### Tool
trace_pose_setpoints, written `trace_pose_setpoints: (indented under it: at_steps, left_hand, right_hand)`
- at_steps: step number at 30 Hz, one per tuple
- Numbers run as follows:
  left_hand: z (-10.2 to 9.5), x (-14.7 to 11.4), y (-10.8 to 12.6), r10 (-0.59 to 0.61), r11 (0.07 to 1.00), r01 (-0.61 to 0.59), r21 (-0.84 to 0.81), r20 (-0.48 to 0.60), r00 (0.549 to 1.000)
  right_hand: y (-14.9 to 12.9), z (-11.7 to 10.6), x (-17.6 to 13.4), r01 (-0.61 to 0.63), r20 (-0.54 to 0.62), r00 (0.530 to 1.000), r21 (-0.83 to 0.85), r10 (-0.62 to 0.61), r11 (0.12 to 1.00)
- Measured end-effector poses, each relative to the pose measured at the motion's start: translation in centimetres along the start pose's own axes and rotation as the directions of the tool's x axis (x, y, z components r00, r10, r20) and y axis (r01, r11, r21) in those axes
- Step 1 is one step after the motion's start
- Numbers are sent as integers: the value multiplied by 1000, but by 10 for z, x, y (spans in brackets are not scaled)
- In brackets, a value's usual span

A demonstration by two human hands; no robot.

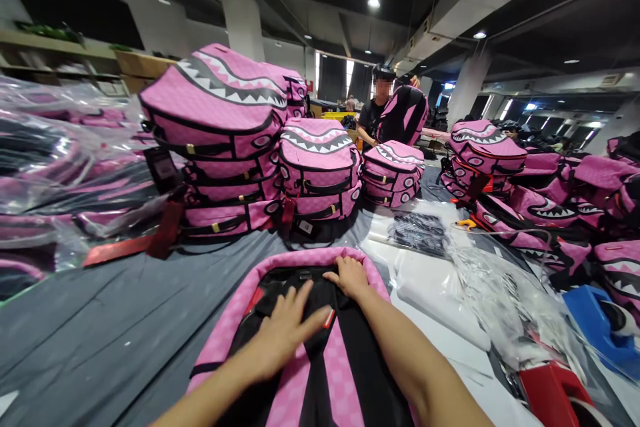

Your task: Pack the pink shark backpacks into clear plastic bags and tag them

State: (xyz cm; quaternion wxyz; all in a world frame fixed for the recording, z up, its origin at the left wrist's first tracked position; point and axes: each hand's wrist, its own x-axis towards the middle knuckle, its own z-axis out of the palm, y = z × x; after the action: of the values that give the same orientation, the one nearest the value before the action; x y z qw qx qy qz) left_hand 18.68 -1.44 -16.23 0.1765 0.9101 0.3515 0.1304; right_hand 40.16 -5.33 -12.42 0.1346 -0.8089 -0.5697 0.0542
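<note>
A pink-and-black backpack (pixel 336 373) lies in front of me with its back panel and shoulder straps facing up. My left hand (pixel 285 337) is spread over the black upper part of that panel, slightly blurred, holding nothing. At the top right, my right hand (pixel 353 277) has its fingers curled against the pink padded rim, gripping the backpack there. A small red-and-white label (pixel 329 318) shows just beside my left fingers. The lower end of the backpack runs out of view.
Stacked pink shark-mouth backpacks (pixel 233 127) stand beyond, with more at right. Plastic-wrapped bags (pixel 65 173) are piled left. Clear plastic bags (pixel 440 287), a blue tape dispenser (pixel 595 327) and a red one (pixel 555 390) lie right. A co-worker (pixel 371 117) holds up a backpack across the table.
</note>
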Motion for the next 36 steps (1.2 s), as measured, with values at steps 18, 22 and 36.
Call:
trace_pose_setpoints:
  at_steps: [18, 22, 36]
  left_hand:
    - [-18, 5, 38, 82, 991, -95, -97, -131, 988]
    - [-51, -69, 61, 443, 880, -422, -216, 55, 895]
    - [20, -106, 44, 715, 699, -698, 155, -107, 691]
  right_hand:
    - [-51, 3, -158, 380, 42, 925, -56, -378, 923]
    - [-42, 18, -149, 420, -6, 907, -28, -420, 907]
    - [-46, -20, -162, 600, -343, 780, 172, -523, 781]
